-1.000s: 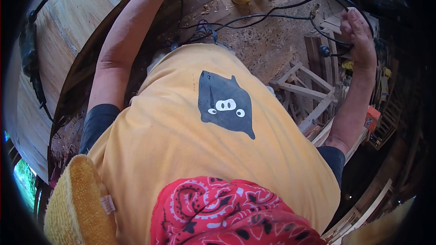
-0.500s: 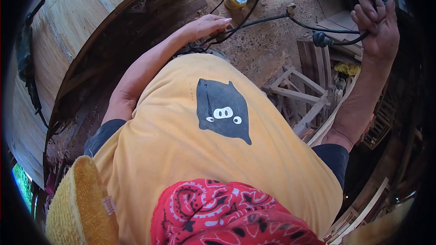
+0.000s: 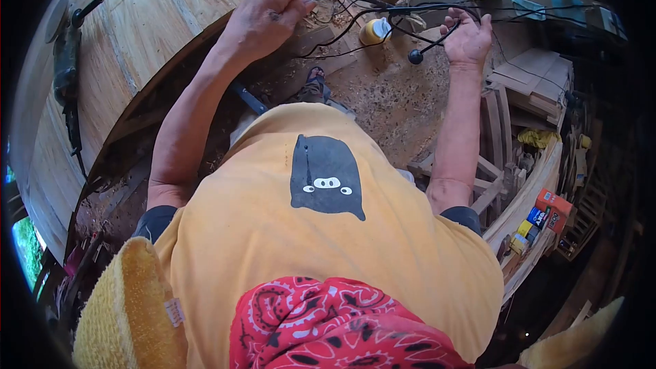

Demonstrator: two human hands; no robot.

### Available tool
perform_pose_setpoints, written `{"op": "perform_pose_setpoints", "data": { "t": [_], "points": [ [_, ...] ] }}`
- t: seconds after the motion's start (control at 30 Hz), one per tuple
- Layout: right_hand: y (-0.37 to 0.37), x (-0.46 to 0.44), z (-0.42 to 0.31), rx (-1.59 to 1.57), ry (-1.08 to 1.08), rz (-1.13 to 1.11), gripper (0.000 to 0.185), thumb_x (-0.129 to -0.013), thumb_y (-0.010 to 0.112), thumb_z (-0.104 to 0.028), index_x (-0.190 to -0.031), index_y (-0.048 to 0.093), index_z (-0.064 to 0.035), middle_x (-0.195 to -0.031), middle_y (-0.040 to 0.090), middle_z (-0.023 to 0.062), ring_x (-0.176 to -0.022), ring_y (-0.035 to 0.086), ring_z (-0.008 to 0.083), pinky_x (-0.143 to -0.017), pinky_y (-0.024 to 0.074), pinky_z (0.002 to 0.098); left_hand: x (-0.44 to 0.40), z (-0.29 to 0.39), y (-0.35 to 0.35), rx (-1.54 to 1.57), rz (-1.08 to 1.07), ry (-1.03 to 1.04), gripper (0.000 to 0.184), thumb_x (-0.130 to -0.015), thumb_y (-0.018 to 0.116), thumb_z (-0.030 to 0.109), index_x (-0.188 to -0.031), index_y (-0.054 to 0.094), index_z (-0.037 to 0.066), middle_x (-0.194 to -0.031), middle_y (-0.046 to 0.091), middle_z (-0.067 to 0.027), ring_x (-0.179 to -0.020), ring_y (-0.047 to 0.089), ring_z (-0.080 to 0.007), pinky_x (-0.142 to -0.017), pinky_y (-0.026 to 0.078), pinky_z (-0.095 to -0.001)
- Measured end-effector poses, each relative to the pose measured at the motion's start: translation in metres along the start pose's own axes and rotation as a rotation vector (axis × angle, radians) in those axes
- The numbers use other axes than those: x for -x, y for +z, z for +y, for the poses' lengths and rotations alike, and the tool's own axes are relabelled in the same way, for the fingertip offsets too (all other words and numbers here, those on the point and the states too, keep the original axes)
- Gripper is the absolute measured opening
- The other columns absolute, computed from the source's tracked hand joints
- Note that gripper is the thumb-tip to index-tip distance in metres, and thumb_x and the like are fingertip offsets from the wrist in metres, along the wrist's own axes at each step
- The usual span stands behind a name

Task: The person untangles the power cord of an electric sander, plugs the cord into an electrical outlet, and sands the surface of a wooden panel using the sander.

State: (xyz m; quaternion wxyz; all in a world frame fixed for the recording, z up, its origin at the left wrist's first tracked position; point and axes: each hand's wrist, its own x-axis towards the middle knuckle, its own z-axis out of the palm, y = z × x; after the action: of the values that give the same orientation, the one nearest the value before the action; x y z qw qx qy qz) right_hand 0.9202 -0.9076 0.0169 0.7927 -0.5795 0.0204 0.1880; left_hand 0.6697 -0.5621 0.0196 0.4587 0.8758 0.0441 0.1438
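Left hand (image 3: 272,19), 11 o'clock: fist closed, fingers and thumb wrapped about a black power cord (image 3: 410,9). Right hand (image 3: 468,39), between 1 and 2 o'clock: palm turned upward, fingers curled loosely about the same cord; tightness of that hold cannot be told. Cord spans the two hands in several strands, crossing between 12 and 1 o'clock. Its plug (image 3: 415,57) dangles on a short end at 1 o'clock of centre, just left of the right hand, connected to nothing. Progress, as judged: cord lifted and partly gathered into loose loops; loops uneven, not tied; slack strands run off toward 12 o'clock, and whether these touch ground is unclear. Farther out: yellow bottle (image 3: 374,31) behind the strands near 12 o'clock, on a debris-strewn floor (image 3: 403,106); sandalled foot (image 3: 316,75) below it. Angle grinder (image 3: 66,72) at 10 o'clock, lying on a curved wooden panel (image 3: 147,20), well apart from both hands. Stacked boards (image 3: 536,72) at 2 o'clock; orange box (image 3: 556,206) between 3 and 4 o'clock, beside smaller packages.
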Motion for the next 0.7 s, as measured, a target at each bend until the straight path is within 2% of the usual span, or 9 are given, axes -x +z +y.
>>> {"op": "perform_pose_setpoints", "data": {
  "t": [0.1, 0.23, 0.27, 0.33, 0.37, 0.4, 0.5, 0.57, 0.7],
  "points": [
    [0.009, 0.0, 0.031, -0.093, 0.102, 0.001, 0.056, -0.1, 0.044, -0.05, -0.12, 0.059, 0.0, -0.112, 0.062, 0.0085, -0.099, 0.053, 0.0201, -0.09, 0.0403, 0.0415, -0.004, -0.007, -0.034, -0.34, 0.177, 0.123, 0.02, -0.1, 0.064, 0.023, -0.097, 0.067, 0.003, -0.075, 0.06, -0.0201, -0.072, 0.061, -0.0374, -0.069, 0.049, -0.0443],
    [0.067, 0.015, 0.022, -0.061, -0.097, -0.091, 0.051, -0.097, 0.048, -0.035, -0.131, 0.06, 0.0007, -0.121, 0.062, 0.0073, -0.109, 0.053, 0.0198, -0.097, 0.04, 0.0394, 0.005, -0.009, -0.04, -0.496, -0.018, -0.037, 0.02, -0.1, 0.063, 0.025, -0.099, 0.069, 0.005, -0.082, 0.066, -0.0202, -0.082, 0.064, -0.0446, -0.074, 0.05, -0.0501],
    [0.081, 0.007, 0.023, -0.057, -0.128, -0.125, 0.054, -0.097, 0.047, -0.034, -0.135, 0.058, 0.0021, -0.127, 0.062, 0.0085, -0.111, 0.054, 0.0205, -0.099, 0.0399, 0.038, 0.005, -0.009, -0.021, -0.554, -0.027, 0.029, 0.021, -0.098, 0.065, 0.027, -0.098, 0.07, 0.006, -0.081, 0.07, -0.0188, -0.083, 0.07, -0.0406, -0.074, 0.055, -0.0509],
    [0.127, 0.02, 0.026, -0.038, -0.131, -0.322, 0.035, -0.1, 0.055, -0.026, -0.122, 0.062, 0.0003, -0.107, 0.06, 0.003, -0.093, 0.052, 0.0135, -0.08, 0.0407, 0.033, -0.007, 0.004, 0.005, -0.561, -0.017, 0.036, 0.019, -0.099, 0.064, 0.025, -0.1, 0.069, 0.006, -0.079, 0.067, -0.0205, -0.082, 0.066, -0.0438, -0.074, 0.053, -0.0522],
    [0.131, 0.024, 0.032, 0.076, -0.161, -0.403, 0.044, -0.098, 0.051, -0.026, -0.132, 0.058, 0.0023, -0.122, 0.061, 0.0066, -0.105, 0.053, 0.0165, -0.09, 0.0401, 0.034, -0.012, 0.004, 0.01, -0.564, -0.004, 0.041, 0.019, -0.099, 0.063, 0.024, -0.101, 0.069, 0.006, -0.079, 0.066, -0.0214, -0.082, 0.064, -0.0453, -0.073, 0.052, -0.0528],
    [0.136, 0.027, 0.038, 0.187, -0.199, -0.483, 0.055, -0.097, 0.046, -0.025, -0.142, 0.055, 0.0044, -0.137, 0.062, 0.0102, -0.117, 0.054, 0.0196, -0.1, 0.0396, 0.035, -0.021, -0.008, 0.012, -0.627, 0.056, 0.024, 0.026, -0.1, 0.065, 0.03, -0.1, 0.07, 0.004, -0.076, 0.068, -0.0183, -0.075, 0.069, -0.0357, -0.072, 0.053, -0.0487],
    [0.083, 0.034, 0.009, 0.029, -0.127, -0.132, 0.052, -0.096, 0.046, -0.016, -0.142, 0.054, 0.0066, -0.137, 0.063, 0.0133, -0.113, 0.057, 0.0205, -0.099, 0.0425, 0.0355, -0.024, -0.032, -0.032, -0.486, 0.28, -0.045, 0.021, -0.096, 0.063, 0.021, -0.087, 0.065, 0.002, -0.07, 0.062, -0.0214, -0.072, 0.063, -0.0451, -0.07, 0.051, -0.0521],
    [0.052, 0.049, -0.01, -0.004, 0.095, -0.038, 0.034, -0.096, 0.046, -0.011, -0.122, 0.063, -0.0003, -0.095, 0.063, 0.0066, -0.086, 0.057, 0.0205, -0.082, 0.0465, 0.0365, -0.019, -0.031, -0.073, -0.508, 0.41, -0.085, 0.026, -0.098, 0.062, 0.022, -0.083, 0.064, 0.0, -0.069, 0.062, -0.0212, -0.066, 0.062, -0.0405, -0.065, 0.048, -0.0492],
    [-0.15, -0.022, 0.012, -0.408, 0.16, -0.552, 0.024, -0.103, 0.049, -0.015, -0.119, 0.064, -0.0051, -0.076, 0.051, -0.0024, -0.064, 0.046, 0.01, -0.058, 0.0415, 0.0273, -0.007, -0.018, -0.157, -0.487, 0.436, -0.3, 0.029, -0.098, 0.066, 0.024, -0.082, 0.066, 0.0, -0.061, 0.052, -0.0103, -0.06, 0.05, -0.0154, -0.059, 0.041, -0.0367]
  ]
}}
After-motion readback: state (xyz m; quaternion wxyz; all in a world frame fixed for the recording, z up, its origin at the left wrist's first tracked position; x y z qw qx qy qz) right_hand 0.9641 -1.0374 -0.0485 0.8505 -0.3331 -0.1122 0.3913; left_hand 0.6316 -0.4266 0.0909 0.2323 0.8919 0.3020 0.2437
